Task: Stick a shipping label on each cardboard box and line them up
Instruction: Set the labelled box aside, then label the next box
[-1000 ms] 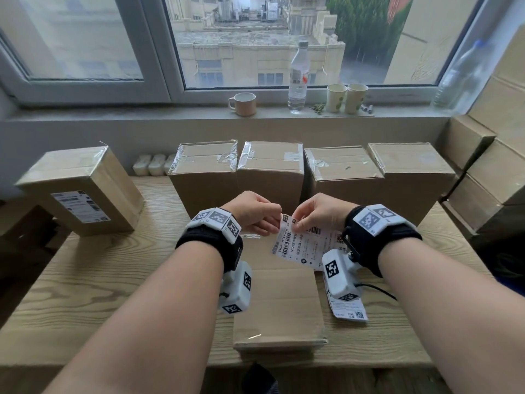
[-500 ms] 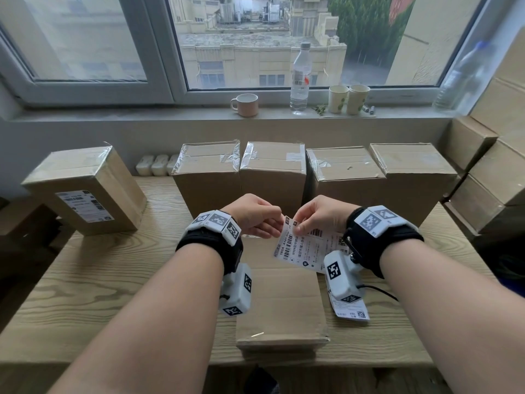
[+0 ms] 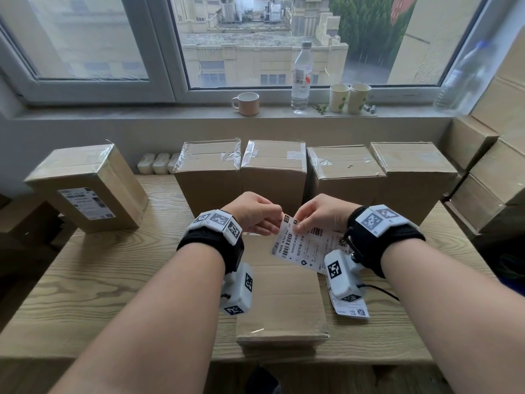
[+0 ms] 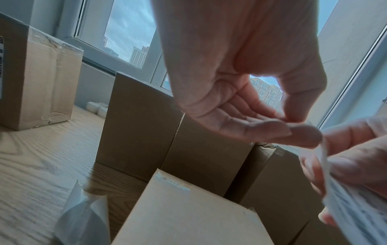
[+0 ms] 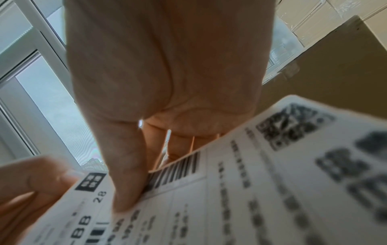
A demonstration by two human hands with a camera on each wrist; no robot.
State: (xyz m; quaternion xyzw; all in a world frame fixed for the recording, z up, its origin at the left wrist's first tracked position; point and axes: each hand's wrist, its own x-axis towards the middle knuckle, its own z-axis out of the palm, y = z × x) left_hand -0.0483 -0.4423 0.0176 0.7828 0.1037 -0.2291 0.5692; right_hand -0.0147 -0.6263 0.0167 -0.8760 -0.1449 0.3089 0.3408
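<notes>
A white shipping label [image 3: 301, 248] with barcodes hangs over a flat cardboard box [image 3: 281, 302] near the table's front edge. My right hand [image 3: 298, 227] pinches the label's top edge, thumb on the printed face [image 5: 130, 199]. My left hand [image 3: 274, 226] pinches the label's top left corner between thumb and fingertips [image 4: 293, 124]. A row of several taped boxes [image 3: 272, 166] stands at the back. One box [image 3: 85, 189] with a label on its front stands apart at the left.
More labels [image 3: 350, 309] lie on the wooden table [image 3: 85, 280] under my right wrist. Peeled backing paper [image 4: 83, 215] lies left of the flat box. Stacked boxes [image 3: 497, 180] fill the right side. A mug [image 3: 245, 103], bottle [image 3: 301, 78] and cups [image 3: 349, 98] stand on the sill.
Both hands keep hold of the label above the flat box and have barely shifted. The left fingers stay at its top left corner.
</notes>
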